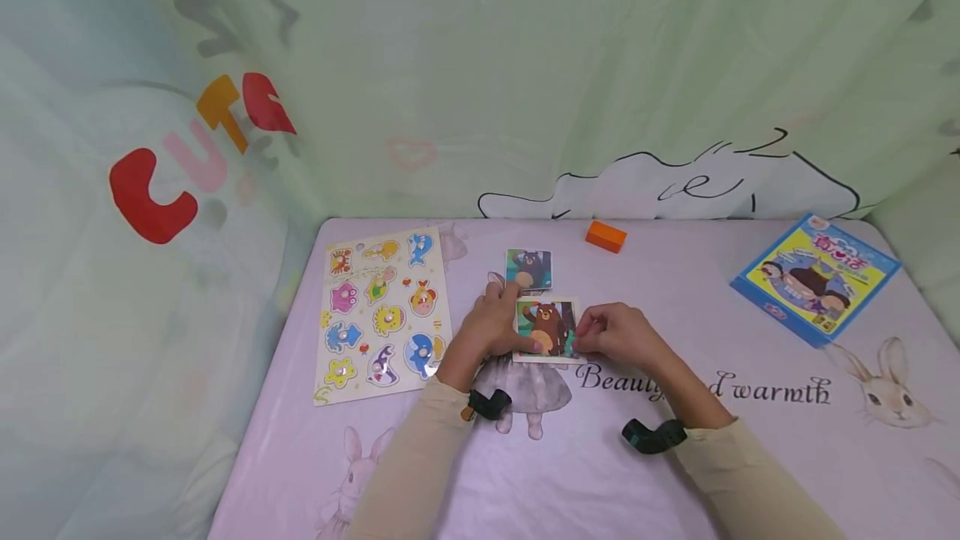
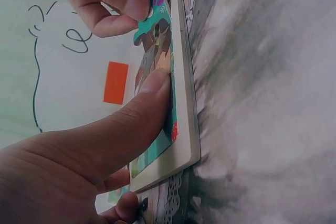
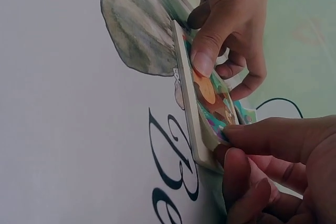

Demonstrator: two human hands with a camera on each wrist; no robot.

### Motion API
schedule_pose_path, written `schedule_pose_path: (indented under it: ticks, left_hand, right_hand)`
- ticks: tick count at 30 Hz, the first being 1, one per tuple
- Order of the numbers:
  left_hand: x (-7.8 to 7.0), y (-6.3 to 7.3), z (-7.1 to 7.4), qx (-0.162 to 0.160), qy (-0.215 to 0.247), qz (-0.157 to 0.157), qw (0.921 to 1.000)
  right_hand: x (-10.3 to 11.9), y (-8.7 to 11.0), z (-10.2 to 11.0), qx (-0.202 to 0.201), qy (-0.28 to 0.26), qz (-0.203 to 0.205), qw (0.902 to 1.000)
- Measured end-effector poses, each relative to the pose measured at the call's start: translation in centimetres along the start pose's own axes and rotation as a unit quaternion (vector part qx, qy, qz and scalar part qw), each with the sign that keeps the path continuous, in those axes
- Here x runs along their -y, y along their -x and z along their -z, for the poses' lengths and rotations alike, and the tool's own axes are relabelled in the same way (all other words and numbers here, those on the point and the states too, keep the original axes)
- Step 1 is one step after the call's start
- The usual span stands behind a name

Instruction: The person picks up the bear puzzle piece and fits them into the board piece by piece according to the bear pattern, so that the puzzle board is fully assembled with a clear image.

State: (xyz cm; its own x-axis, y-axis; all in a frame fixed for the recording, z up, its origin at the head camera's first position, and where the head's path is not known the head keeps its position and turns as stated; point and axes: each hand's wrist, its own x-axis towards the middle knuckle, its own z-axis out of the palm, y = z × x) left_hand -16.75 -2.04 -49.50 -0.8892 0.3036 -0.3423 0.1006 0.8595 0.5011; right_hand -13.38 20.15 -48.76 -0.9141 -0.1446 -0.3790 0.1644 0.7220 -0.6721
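Note:
On the table in front of me lies a small bear jigsaw puzzle (image 1: 550, 325) in a pale wooden frame (image 2: 185, 93). My left hand (image 1: 491, 325) grips it at its left side, the thumb pressing on the bear picture and the other fingers at the far edge. At the right end, my right hand (image 1: 618, 336) pinches a teal jigsaw piece (image 2: 152, 23) with purple marks between thumb and fingertips. That piece sits tilted at the frame's corner, one side raised in the left wrist view. Just behind the puzzle is a matching bear picture card (image 1: 529, 267), partly overlapped by my left fingers.
At the left lies a sea-animal knob puzzle board (image 1: 390, 319). An orange block (image 1: 606, 237) sits near the table's back edge. To the right is a blue and yellow box (image 1: 816, 277). Curtains with printed letters enclose the table's back and sides.

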Motion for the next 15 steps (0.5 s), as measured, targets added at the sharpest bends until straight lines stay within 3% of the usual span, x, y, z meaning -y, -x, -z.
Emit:
schedule_pose_path:
  ticks: [8, 15]
  left_hand:
    - [0.0, 0.1, 0.1, 0.002, -0.001, -0.003, 1.0]
    - [0.1, 0.1, 0.1, 0.001, -0.004, -0.004, 1.0]
  right_hand:
    - [0.5, 0.1, -0.3, -0.002, -0.002, -0.015, 0.9999]
    - [1.1, 0.0, -0.3, -0.01, 0.033, 0.003, 0.9994]
